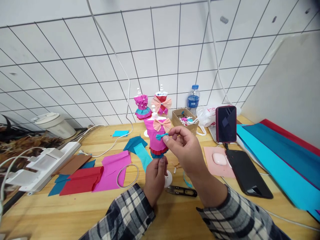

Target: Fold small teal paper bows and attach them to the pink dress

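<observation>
Dress form (pixel 155 144) — left of box (pixel 193 128)

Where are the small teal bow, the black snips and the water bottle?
Small teal bow (pixel 162 136), head view: near its middle.
Black snips (pixel 180 190), head view: the handle.
Water bottle (pixel 193 101), head view: its blue label.

Magenta dress (pixel 153 130) with red and teal frills (pixel 158 152), peach bow (pixel 162 125), teal bow (pixel 161 136) — dark-and-white plaid sleeves (pixel 130 210) — and a white wall (pixel 166 30) gridded in black.
</observation>
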Demonstrator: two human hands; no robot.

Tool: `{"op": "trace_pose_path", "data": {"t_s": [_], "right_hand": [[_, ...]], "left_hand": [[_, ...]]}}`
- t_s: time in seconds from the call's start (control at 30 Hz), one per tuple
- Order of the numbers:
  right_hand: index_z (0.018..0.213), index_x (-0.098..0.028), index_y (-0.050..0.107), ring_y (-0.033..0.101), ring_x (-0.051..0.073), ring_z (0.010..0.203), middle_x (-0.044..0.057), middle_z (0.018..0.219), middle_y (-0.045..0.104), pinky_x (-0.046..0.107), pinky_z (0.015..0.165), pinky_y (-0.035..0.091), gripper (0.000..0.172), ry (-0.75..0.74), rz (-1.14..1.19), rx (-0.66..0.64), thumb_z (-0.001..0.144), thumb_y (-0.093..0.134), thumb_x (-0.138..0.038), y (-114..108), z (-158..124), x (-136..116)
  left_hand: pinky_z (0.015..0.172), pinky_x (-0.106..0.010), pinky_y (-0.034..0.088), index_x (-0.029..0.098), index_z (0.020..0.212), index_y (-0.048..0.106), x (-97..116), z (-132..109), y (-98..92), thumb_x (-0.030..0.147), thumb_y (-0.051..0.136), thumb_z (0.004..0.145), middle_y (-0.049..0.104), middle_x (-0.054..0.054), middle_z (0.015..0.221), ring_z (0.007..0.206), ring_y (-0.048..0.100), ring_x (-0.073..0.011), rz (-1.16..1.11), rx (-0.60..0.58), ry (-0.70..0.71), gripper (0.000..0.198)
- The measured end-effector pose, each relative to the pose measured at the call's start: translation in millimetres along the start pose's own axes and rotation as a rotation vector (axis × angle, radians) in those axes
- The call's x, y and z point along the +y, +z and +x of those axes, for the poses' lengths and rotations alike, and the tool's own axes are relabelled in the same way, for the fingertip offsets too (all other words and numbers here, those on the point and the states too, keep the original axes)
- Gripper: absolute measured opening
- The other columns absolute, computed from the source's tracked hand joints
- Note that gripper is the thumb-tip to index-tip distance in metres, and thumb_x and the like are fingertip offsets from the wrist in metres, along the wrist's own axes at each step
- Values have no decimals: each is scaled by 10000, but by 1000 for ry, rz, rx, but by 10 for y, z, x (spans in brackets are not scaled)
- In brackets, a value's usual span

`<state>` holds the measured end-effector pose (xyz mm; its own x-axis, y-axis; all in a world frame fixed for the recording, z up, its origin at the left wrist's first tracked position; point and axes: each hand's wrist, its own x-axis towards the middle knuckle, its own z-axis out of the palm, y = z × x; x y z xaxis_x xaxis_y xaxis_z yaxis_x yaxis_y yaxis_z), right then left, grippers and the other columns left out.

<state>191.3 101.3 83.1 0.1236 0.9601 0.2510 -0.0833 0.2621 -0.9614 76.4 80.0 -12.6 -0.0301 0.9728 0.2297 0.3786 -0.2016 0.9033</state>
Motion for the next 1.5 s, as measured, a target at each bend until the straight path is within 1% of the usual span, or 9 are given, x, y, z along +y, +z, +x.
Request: {"op": "trace_pose_path", "data": {"t_s": [0.17,0.43,0.6,0.8,0.93,1.1,1.2,1.37,1.5], "right_hand": [[717,-180,564,269,60,483,-55,629,451,215,444,231,189,8,-27,1,737,667,-338,0,-2,1],[705,-188,545,318,60,462,-67,553,431,189,410,253,244,144,250,17,741,664,-398,100,-106,3],[716,-200,531,329,61,449,-72,555,439,190,402,254,239,149,226,17,722,675,-391,90,-84,48],[795,-210,544,351,62,465,-65,619,459,196,412,259,235,95,221,-6,726,673,-393,68,-77,48],[851,-216,556,328,63,486,-65,654,465,199,436,272,254,54,178,21,714,690,-383,72,-82,50],[824,-219,537,265,73,469,-94,536,312,204,441,245,237,74,113,34,724,681,-379,74,-101,57],[848,-225,533,275,76,459,-93,530,315,208,434,241,259,85,116,22,723,683,-396,76,-104,50],[914,-231,535,323,74,464,-56,646,445,209,405,223,216,91,201,29,800,578,-410,59,-62,5],[918,-232,540,331,80,484,-54,666,435,216,434,251,141,31,97,122,822,545,-336,-74,-103,-1]], "left_hand": [[501,-239,317,200,565,441,-22,-11,-26,439,329,943,468,22,510,491,464,-120,70,-2,55,460],[508,-253,298,202,603,454,14,-73,-55,405,348,942,497,9,543,520,467,-133,151,31,136,409],[507,-250,296,195,608,452,24,-55,-35,395,316,958,480,13,551,519,456,-124,61,3,96,425],[495,-239,336,191,632,483,8,-44,-5,490,299,952,463,23,502,481,439,-119,-138,-32,5,475],[482,-240,323,191,559,460,27,-46,-16,520,291,943,462,14,489,475,440,-117,-82,-49,17,534],[465,-246,303,192,560,477,24,-44,-32,555,296,928,476,11,481,459,451,-118,1,-47,61,548],[464,-240,312,191,571,474,-4,-42,-23,559,311,924,472,16,489,463,446,-116,-21,-21,27,536],[514,-231,389,182,707,512,-91,56,-1,506,301,951,494,15,568,525,477,-121,-158,10,13,458],[607,-255,459,164,843,563,-207,270,-5,452,298,961,619,-39,721,640,576,-146,-70,10,81,408]]}}
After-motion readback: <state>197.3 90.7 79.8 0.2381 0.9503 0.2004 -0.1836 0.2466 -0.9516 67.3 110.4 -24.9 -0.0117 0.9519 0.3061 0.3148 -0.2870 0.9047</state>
